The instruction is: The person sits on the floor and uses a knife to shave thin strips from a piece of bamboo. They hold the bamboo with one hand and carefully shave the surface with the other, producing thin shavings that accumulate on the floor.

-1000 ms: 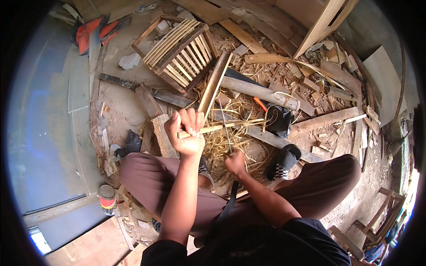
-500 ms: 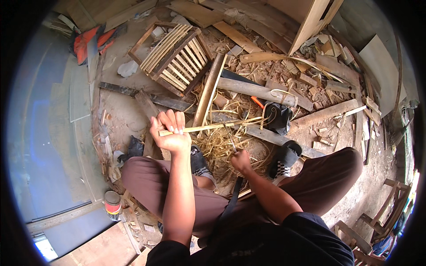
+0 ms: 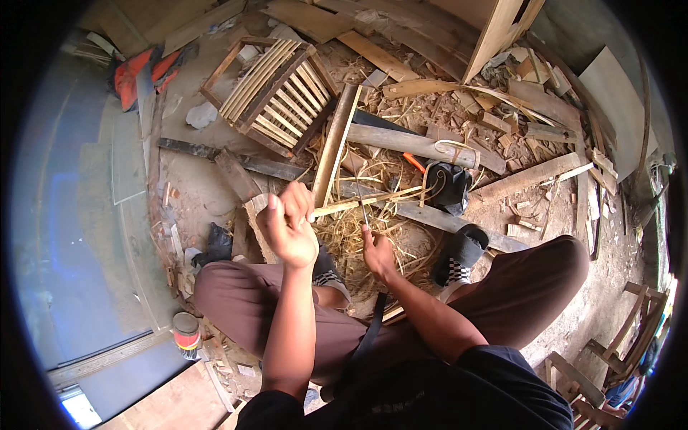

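Note:
My left hand (image 3: 289, 228) is raised in front of my left knee, its fingers curled round the near end of a thin pale strip of bamboo or wood (image 3: 337, 207). From there the strip runs to the right, over a heap of curly shavings (image 3: 342, 236) between my feet. In my closed right hand (image 3: 378, 253) is a knife, its narrow dark blade (image 3: 362, 206) pointing away from me and crossing the strip near its middle. The fingers hide most of the knife's handle.
Beyond my hands stands a slatted wooden crate (image 3: 279, 97), with a leaning board (image 3: 337, 143) beside it. A round pole (image 3: 412, 143) and a black bag (image 3: 448, 188) lie ahead right. Offcuts (image 3: 494, 122) litter the ground. A tin (image 3: 186, 331) stands left of my knee.
My left hand has turned at the wrist and shifted slightly right, its fingers now curled away. My right hand has moved a little up and left, the blade now standing more upright across the strip.

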